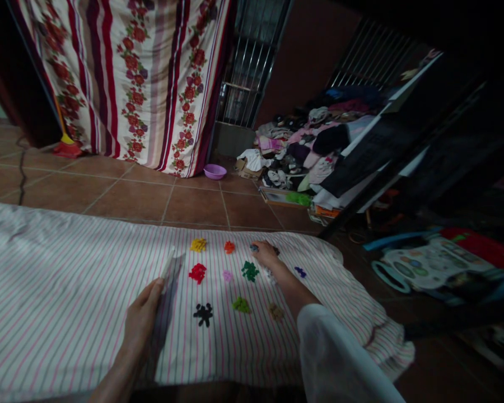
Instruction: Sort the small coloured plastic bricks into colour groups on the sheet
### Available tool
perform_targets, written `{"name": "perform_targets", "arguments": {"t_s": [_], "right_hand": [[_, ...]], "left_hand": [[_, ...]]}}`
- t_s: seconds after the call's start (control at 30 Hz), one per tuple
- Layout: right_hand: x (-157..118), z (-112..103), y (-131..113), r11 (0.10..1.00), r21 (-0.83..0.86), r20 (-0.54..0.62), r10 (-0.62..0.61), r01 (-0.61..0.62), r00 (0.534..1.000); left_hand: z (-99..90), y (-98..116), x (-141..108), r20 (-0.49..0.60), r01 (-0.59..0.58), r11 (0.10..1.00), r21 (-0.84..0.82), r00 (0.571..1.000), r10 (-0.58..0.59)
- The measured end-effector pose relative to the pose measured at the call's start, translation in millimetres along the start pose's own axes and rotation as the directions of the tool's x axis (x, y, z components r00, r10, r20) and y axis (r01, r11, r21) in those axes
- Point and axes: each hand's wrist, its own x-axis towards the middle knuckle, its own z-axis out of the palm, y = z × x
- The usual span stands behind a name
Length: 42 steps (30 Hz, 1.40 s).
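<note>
Small piles of coloured pieces lie on a striped cloth [88, 280]: yellow [198, 244], orange [229, 247], red [197, 273], pink [227, 275], dark green [250, 271], black [203, 314], light green [241, 305], tan [276, 312] and dark blue [300, 272]. My left hand [145, 308] is closed on the lower end of a thin white object [168, 262], held up edge-on left of the piles. My right hand [265, 253] reaches to a grey-blue pile [254, 247], fingertips at it; whether they hold a piece is too small to tell. White pieces [270, 275] show partly beside my right forearm.
Beyond the cloth is a tiled floor [143, 196] with a purple basin [215, 171] and a red dustpan [67, 148]. A floral curtain [151, 84] hangs behind. Heaped clothes [306, 140] lie at the back right, and a dark slanted bar [361, 196] stands at the right.
</note>
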Motion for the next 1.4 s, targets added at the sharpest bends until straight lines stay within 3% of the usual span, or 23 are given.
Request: {"name": "perform_targets", "arguments": {"t_s": [0.47,0.57,0.67,0.77,0.87,1.13,1.4], "right_hand": [[5.5,4.6,0.9,0.997,0.045,-0.048,-0.066,0.068,0.997],[3.3,-1.4,16.3,0.995,0.070,-0.119,-0.067,0.076,0.991],[-1.3,-8.3,42.8,0.997,0.076,-0.209,0.027,-0.012,0.978],[-6.6,-9.3,69.3,0.992,0.057,-0.218,0.119,-0.109,0.969],[-8.3,-2.5,83.6,0.994,0.046,-0.184,0.103,-0.096,0.978],[5.4,11.1,83.1,0.997,0.073,-0.186,0.030,-0.016,0.982],[13.6,9.8,84.7,0.996,0.086,-0.180,0.029,-0.013,0.983]], "left_hand": [[-0.2,-3.0,1.5,0.004,0.015,1.000,-0.017,1.000,-0.015],[-1.1,-3.1,2.5,0.013,0.029,0.999,0.014,1.000,-0.029],[-1.5,-3.9,3.8,0.020,0.042,0.999,0.012,0.999,-0.042],[-1.0,-3.6,3.2,0.015,0.055,0.998,0.020,0.998,-0.055],[0.5,-0.4,-0.6,0.003,0.061,0.998,0.017,0.998,-0.061],[5.1,11.5,-9.1,-0.029,0.102,0.993,-0.060,0.994,-0.104],[4.2,3.7,-2.5,-0.022,0.099,0.993,-0.058,0.995,-0.100]]}}
